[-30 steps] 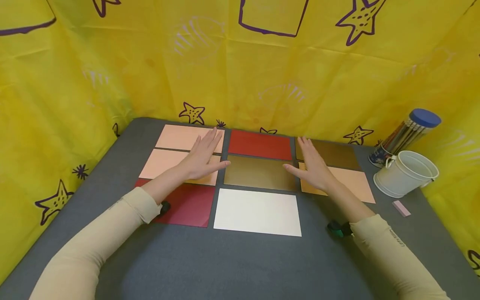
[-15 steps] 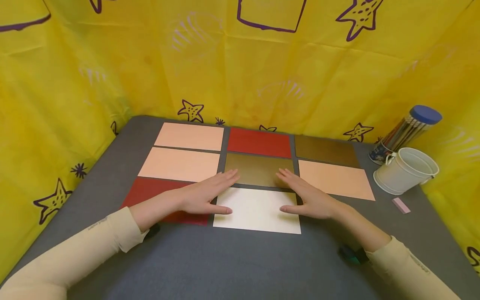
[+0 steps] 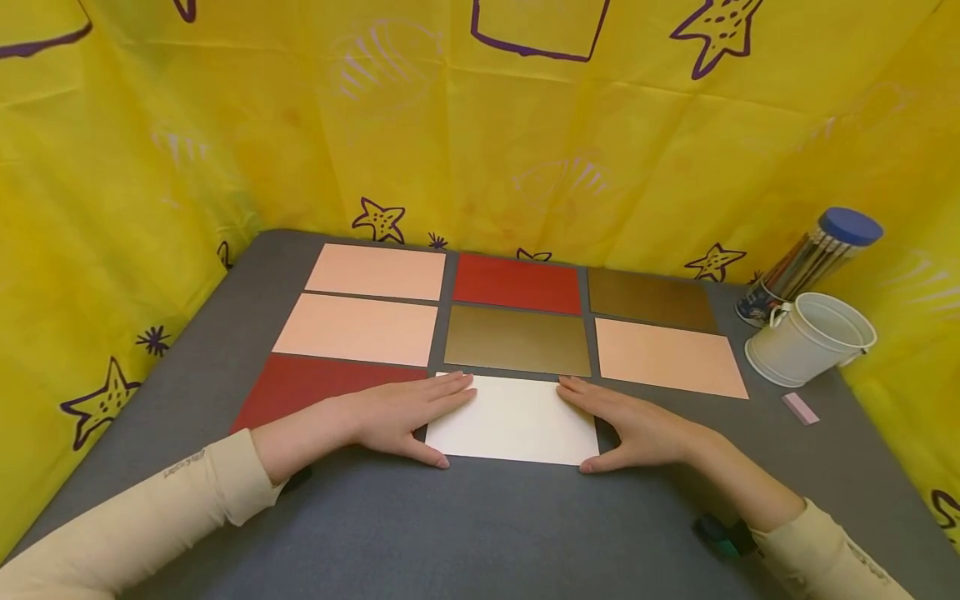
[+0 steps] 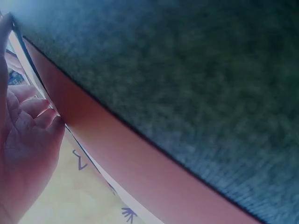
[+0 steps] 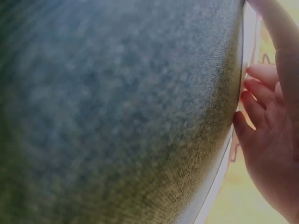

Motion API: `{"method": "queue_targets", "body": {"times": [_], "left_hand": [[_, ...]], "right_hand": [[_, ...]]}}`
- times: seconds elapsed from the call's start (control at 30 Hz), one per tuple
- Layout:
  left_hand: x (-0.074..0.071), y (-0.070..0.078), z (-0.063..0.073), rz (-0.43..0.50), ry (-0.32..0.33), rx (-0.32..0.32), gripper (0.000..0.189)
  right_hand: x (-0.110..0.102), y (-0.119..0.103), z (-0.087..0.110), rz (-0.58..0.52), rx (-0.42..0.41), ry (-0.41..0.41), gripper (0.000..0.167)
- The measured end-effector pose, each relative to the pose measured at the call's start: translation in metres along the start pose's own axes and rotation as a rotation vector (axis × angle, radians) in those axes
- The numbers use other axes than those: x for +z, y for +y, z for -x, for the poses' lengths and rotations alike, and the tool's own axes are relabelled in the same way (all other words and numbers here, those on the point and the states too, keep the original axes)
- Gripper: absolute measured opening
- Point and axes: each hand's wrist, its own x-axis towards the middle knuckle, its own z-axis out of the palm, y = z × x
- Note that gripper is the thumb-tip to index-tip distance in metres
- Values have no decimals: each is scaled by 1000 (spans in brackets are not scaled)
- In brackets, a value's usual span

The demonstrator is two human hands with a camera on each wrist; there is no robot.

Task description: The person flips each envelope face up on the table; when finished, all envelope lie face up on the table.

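Observation:
A white rectangular card [image 3: 517, 421] lies flat at the front middle of the grey table. My left hand [image 3: 390, 417] is at its left side, fingers reaching over the far left corner and thumb by the near left corner. Opposite it, my right hand [image 3: 645, 429] has its fingertips at the far right corner and the thumb at the near right one. In both wrist views the fingers [image 4: 44, 114] are fairly straight, down at card level. Left of the white card, a dark red card [image 3: 322, 387] is partly hidden by the left hand and forearm.
Behind lie a gold card [image 3: 517, 340], a bright red card [image 3: 517, 283], a brown card [image 3: 648, 300] and several peach cards [image 3: 356, 329]. At right stand a white pail [image 3: 802, 346] and a blue-lidded pencil tub [image 3: 798, 267], with a pink eraser [image 3: 801, 408]. Yellow cloth [image 3: 480, 150] hangs behind.
Both hands have come back toward the body from above the rear cards and lowered to the sides of the white card. The cards show no clear shift.

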Motion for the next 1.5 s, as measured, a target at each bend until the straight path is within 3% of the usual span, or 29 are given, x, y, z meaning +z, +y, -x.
{"method": "queue_targets", "body": {"times": [0.3,0.6,0.8,0.97,1.13,1.27,1.4,1.5], "left_hand": [[0,2,0,-12,6,-14,89],[0,4,-2,-100,17,-19,80],[-2,4,-1,-108,42,22,67],[-6,2,1,-75,120,83,56],[-9,-5,1,22,207,134,50],[-10,-13,0,64,296,216,43],[-12,-17,-4,107,391,296,39],[-13,-16,-7,216,452,270,30]], "right_hand": [[-1,0,0,33,-26,-11,101],[-1,-3,1,74,-21,-2,106],[-1,-6,1,155,-84,60,88],[0,-4,0,146,-146,165,72],[0,0,-3,146,-222,288,56],[1,2,-7,108,-273,366,48],[2,3,-13,8,-320,425,40],[2,0,-15,-129,-293,459,30]]}}
